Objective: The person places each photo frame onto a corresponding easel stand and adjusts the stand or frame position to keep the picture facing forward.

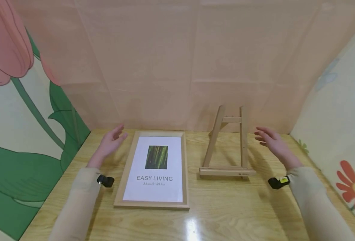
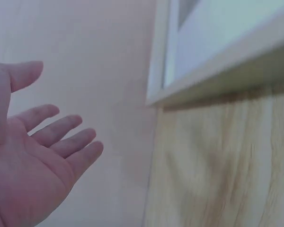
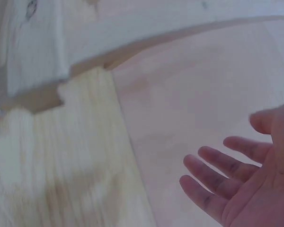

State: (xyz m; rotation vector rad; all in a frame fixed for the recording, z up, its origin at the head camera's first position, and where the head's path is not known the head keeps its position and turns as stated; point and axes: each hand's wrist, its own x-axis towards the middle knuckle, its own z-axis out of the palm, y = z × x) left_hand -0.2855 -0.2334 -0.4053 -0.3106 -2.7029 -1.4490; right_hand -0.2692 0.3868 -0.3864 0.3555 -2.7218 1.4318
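Both grips are hanging released in the head view: the left hand (image 1: 111, 142) is hovering with fingers spread just beside the left edge of the frame (image 1: 153, 170), and the right hand (image 1: 272, 140) is hovering, equally slack, just beside the right leg of the easel (image 1: 228, 147). That frame is lying flat on the bench (image 1: 225, 214) with its print facing up, while the easel is standing upright near it on the right, its ledge bare, so by my judgement nothing is being lifted yet and the whole handling of frame and easel is remaining to do. Turning to the left wrist view, the left palm (image 2: 28, 161) is showing open and touching nothing, with the frame's corner (image 2: 180, 90) lying near it on the wood. Turning to the right wrist view, the right hand's fingers (image 3: 227, 179) are spreading loosely, apart from the blurred easel wood (image 3: 61, 42) above them.
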